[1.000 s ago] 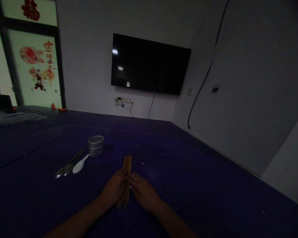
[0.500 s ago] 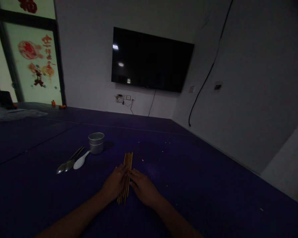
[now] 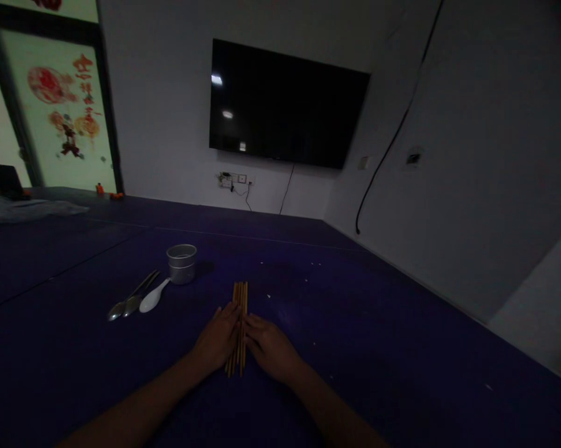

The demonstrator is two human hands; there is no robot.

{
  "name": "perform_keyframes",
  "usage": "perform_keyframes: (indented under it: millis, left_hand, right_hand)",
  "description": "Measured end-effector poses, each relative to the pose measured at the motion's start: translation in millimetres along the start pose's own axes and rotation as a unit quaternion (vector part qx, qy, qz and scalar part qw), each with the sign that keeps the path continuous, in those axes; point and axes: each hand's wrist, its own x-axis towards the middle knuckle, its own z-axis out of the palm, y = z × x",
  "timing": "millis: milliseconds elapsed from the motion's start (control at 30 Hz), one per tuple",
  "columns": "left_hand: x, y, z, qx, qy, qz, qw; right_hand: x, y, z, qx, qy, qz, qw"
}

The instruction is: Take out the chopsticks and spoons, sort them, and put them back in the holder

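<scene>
Clamping chopsticks [image 3: 240, 350] between left hand [image 3: 218, 339] and right hand [image 3: 271, 348]; table [image 3: 378, 336] gives room toward right edge; cup [image 3: 182, 272], spoons [image 3: 152, 300] left.

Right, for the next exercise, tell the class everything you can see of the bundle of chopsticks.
The bundle of chopsticks is several slim, straight, yellow-brown sticks that look wooden; dim light and covering fingers prevent an exact count. They appear to lie on the dark blue-purple surface, closely packed and roughly parallel, pointing away from the person. The far ends are nearly level; the near ones look slightly uneven. The left hand partly covers their middle, and the right hand touches their right side.
</scene>
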Motion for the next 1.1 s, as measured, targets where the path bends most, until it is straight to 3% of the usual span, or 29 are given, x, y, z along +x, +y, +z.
perform_keyframes:
  millis: [333,567,1100]
  left_hand:
    - [2.7,-2.3,-1.5,0.003,0.002,0.022,1.000]
    - [4.3,-2.7,-3.0,0.000,-0.011,0.003,1.000]
    - [3.5,-0.9,-3.5,-0.002,0.010,0.012,1.000]
  right_hand:
    - [-0.6,2.8,1.3,-0.006,-0.013,0.017,1.000]
    - [-1.6,-0.2,-0.4,-0.007,-0.013,0.042,0.999]
    - [-0.8,0.4,-1.0,-0.011,-0.019,0.015,1.000]
